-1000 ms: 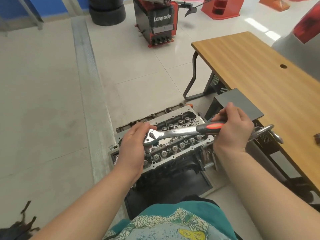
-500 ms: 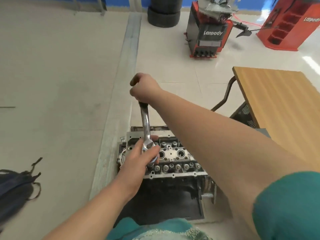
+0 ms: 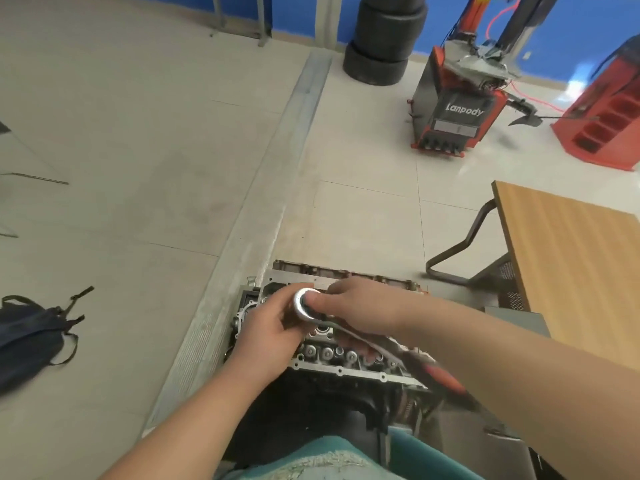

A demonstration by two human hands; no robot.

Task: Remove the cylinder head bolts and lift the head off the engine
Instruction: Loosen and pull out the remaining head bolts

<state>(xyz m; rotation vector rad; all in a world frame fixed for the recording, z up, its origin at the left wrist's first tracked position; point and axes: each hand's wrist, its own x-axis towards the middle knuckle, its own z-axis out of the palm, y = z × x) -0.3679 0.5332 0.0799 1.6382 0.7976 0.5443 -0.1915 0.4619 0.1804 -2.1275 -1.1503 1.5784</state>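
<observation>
The grey cylinder head (image 3: 341,358) sits on the dark engine block (image 3: 322,407) on the floor in front of me, with rows of valve parts and bolts showing along its near edge. A chrome ratchet wrench (image 3: 304,305) stands with its head over the left part of the cylinder head. Its red and black handle (image 3: 437,373) points down to the right, under my right forearm. My left hand (image 3: 266,329) curls round the ratchet head from the left. My right hand (image 3: 362,306) holds the wrench just behind its head, thumb pressed on top. The bolt beneath is hidden.
A wooden table (image 3: 571,268) with a metal frame stands close on the right. Farther back are a black and red tyre machine (image 3: 457,112), stacked tyres (image 3: 384,46) and a red stand (image 3: 609,116). A dark bag (image 3: 31,337) lies on the floor at left.
The wrench handle has swung from pointing away from me round to the lower right. My right hand left the far end of the handle and now holds near the head. My left hand stayed there.
</observation>
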